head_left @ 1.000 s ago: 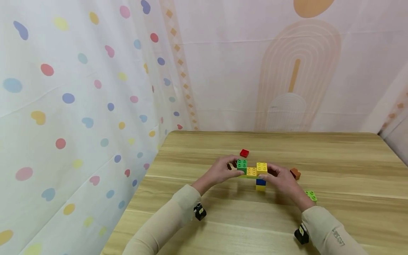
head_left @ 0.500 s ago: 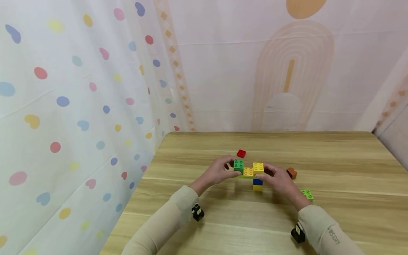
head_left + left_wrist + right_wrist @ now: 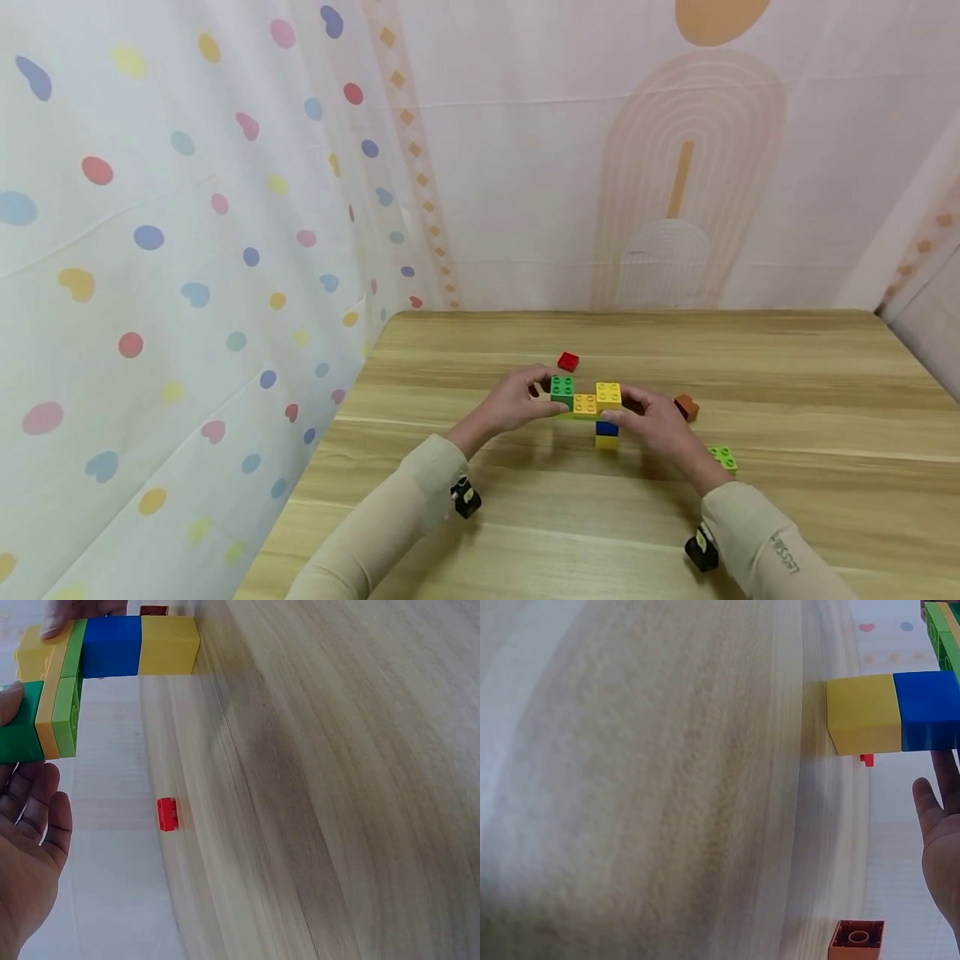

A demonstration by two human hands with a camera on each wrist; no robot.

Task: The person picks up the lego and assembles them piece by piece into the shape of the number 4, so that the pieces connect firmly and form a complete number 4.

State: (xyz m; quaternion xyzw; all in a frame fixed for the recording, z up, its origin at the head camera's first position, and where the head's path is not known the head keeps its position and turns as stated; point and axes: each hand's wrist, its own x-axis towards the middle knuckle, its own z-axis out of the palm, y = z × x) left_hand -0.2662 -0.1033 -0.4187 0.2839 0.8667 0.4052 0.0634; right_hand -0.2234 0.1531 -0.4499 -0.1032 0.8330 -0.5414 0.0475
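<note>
A toy-brick build stands on the table. Its column has a yellow brick [image 3: 862,715] at the foot and a blue brick [image 3: 112,646] above that. Light green flat bricks [image 3: 66,720] and a yellow-orange flat brick [image 3: 584,404] reach out to the left from the column's top. On that arm sit a green brick [image 3: 562,390] at the left end and another yellow brick [image 3: 608,395] on the right. My left hand [image 3: 521,402] pinches the green brick between thumb and fingers. With thumb in front and fingers behind, my right hand [image 3: 658,423] holds the upper yellow brick.
Behind the build lies a red brick [image 3: 567,362]. To the right of it rest an orange-brown brick [image 3: 687,407] and, by the right wrist, a light green brick [image 3: 723,458]. A patterned curtain [image 3: 525,208] hangs at the table's back edge.
The head view shifts slightly between the first two frames. Both hands keep their holds, and the build looks the same throughout.
</note>
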